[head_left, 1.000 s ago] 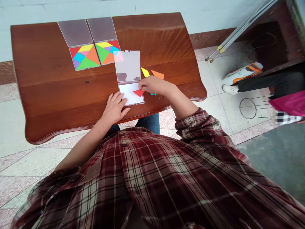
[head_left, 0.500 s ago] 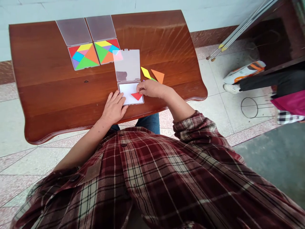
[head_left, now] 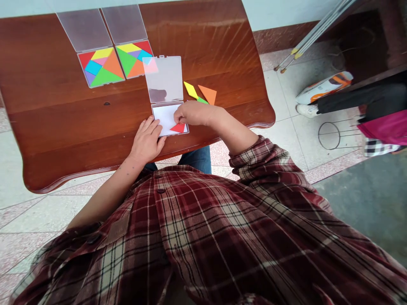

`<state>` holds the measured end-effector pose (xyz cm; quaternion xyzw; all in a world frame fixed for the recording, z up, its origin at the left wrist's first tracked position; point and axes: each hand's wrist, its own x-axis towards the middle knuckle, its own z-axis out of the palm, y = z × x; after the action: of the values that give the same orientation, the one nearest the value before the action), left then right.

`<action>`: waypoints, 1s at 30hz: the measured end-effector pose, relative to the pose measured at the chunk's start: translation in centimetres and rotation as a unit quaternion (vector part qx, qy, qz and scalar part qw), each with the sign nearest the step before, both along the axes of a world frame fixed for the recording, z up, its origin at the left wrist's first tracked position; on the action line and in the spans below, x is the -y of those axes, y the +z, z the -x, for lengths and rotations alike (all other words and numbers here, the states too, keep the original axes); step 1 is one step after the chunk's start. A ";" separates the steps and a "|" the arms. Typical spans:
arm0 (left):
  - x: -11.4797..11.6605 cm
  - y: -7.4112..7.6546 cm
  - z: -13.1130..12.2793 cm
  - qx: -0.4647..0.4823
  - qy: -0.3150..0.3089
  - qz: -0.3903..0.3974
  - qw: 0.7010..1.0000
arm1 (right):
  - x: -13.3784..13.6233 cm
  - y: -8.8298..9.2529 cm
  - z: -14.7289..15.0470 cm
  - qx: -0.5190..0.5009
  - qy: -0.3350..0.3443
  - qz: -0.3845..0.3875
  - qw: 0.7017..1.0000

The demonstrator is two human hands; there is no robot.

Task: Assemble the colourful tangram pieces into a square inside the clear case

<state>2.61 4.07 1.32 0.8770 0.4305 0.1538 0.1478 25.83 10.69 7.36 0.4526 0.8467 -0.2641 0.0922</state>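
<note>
A small clear plastic case (head_left: 154, 120) lies unfolded near the table's front edge, white inside, its see-through lid (head_left: 164, 80) laid back. My left hand (head_left: 147, 140) rests flat along the case's left side, fingers stretched out. In the case's lower right corner lies a red triangle tangram piece (head_left: 179, 128), with the bent, closed fingers of my right hand (head_left: 190, 113) on its upper edge; the fingertips are partly hidden. Just beyond that hand are a yellow parallelogram (head_left: 190, 90), an orange triangle (head_left: 208, 93) and a partly covered green piece (head_left: 202, 100).
Two filled tangram cases (head_left: 101, 67) (head_left: 129, 62) with lids folded back sit at the left on the brown wooden table (head_left: 63, 110). The near case's lid overlaps one corner. Rightward on the floor are crutches (head_left: 295, 53), a bag (head_left: 324, 87) and another person's leg (head_left: 346, 101).
The red triangle has turned and shifted into the case's lower right corner, under my right fingers. My left hand stays by the case. The whole view has shifted slightly.
</note>
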 end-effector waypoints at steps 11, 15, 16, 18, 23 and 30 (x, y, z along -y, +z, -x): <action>-0.2 -0.2 0.2 -0.004 -0.004 0.009 1.000 | 0.2 2.4 1.0 0.125 0.013 -0.003 0.992; -0.2 -0.2 0.3 -0.009 -0.005 0.009 1.000 | 0.2 1.8 1.9 0.142 0.012 -0.010 0.990; -0.2 -0.3 0.3 -0.009 -0.005 0.009 1.000 | 0.2 1.5 2.0 0.139 0.008 -0.011 0.990; -0.2 -0.3 0.3 -0.006 -0.003 0.009 1.000 | 0.4 1.0 2.0 0.128 0.001 -0.011 0.992; -0.2 -0.3 0.3 0.006 0.000 0.017 1.000 | 0.7 0.3 1.2 0.094 0.005 -0.024 0.995; -0.1 -0.1 0.3 0.006 -0.001 0.026 1.000 | 1.9 0.7 0.4 0.045 0.039 -0.027 0.998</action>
<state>2.35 4.22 1.26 0.8725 0.4324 0.1475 0.1731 25.42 8.80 8.07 0.4326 0.8658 -0.2167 0.1278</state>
